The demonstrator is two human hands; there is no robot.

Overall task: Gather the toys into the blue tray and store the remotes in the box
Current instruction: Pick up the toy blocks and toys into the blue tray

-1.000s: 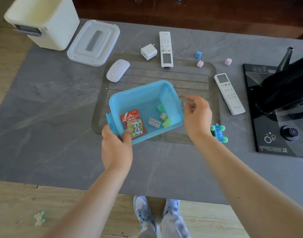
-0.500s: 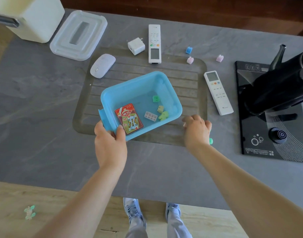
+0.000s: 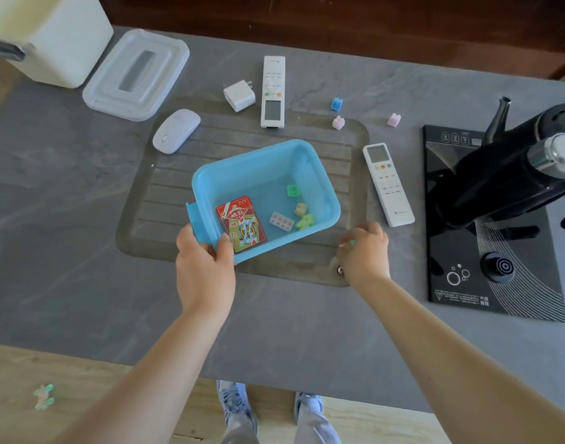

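- The left hand (image 3: pixel 205 267) grips the near-left corner of the blue tray (image 3: pixel 319 174), thumb over the rim beside the tray's side handle.
- The tray sits tilted on a grey ribbed mat (image 3: pixel 185 193) in the middle of the grey table (image 3: pixel 66 251).
- Inside the tray lie a red pack of playing cards (image 3: pixel 241 224), a green block (image 3: pixel 293 190), a white studded brick (image 3: pixel 281 221), a yellow block (image 3: pixel 300 209) and a pale green piece (image 3: pixel 305 221).
- The right hand (image 3: pixel 364 251) rests on the mat's near-right corner, fingers curled round a small toy; only a green tip (image 3: pixel 352 242) shows.
- 2 white remotes lie on the table: 1 remote (image 3: pixel 273 91) beyond the tray beside a white charger (image 3: pixel 239 95), the other remote (image 3: pixel 388 184) just right of the mat.
- 3 loose blocks lie far right of the tray: a blue block (image 3: pixel 336 104), a pink block (image 3: pixel 338 122) on the mat's edge, and another pink block (image 3: pixel 393 119).
- A cream box (image 3: pixel 53 36) stands at the far-left corner, its clear lid (image 3: pixel 135 73) lying beside it.
- A white mouse (image 3: pixel 176 130) lies at the mat's far-left corner.
- A black kettle (image 3: pixel 511 168) stands on a black hob (image 3: pixel 486 283) at the right.
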